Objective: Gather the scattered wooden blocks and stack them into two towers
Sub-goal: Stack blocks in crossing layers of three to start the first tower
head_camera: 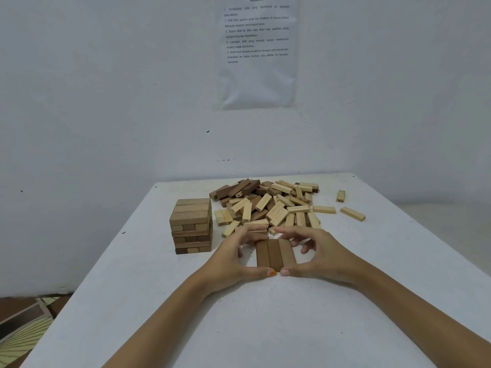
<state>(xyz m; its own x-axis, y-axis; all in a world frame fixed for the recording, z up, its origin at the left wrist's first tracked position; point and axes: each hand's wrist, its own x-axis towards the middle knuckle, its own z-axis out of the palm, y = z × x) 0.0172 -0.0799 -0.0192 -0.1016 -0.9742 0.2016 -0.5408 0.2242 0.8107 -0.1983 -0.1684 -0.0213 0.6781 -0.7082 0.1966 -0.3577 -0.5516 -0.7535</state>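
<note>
Centrally, low on the table (265,328), the left hand (233,258) and right hand (320,257) pinch three brown blocks (275,254) lying side by side, each grip narrow, thumbs and forefingers on the row's ends. Beyond stand a tower (191,225) at left and a loose pile (271,205) at centre.

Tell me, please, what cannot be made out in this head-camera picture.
Head view: wall sheet, print too small and blurred to read; its top is cut by the frame edge.
Head view: numbers on the loose block pile, too small to read.
Head view: far ends of the three brown blocks, hidden by fingers of the left hand and right hand.
Head view: tower, its far side faces away.
</note>
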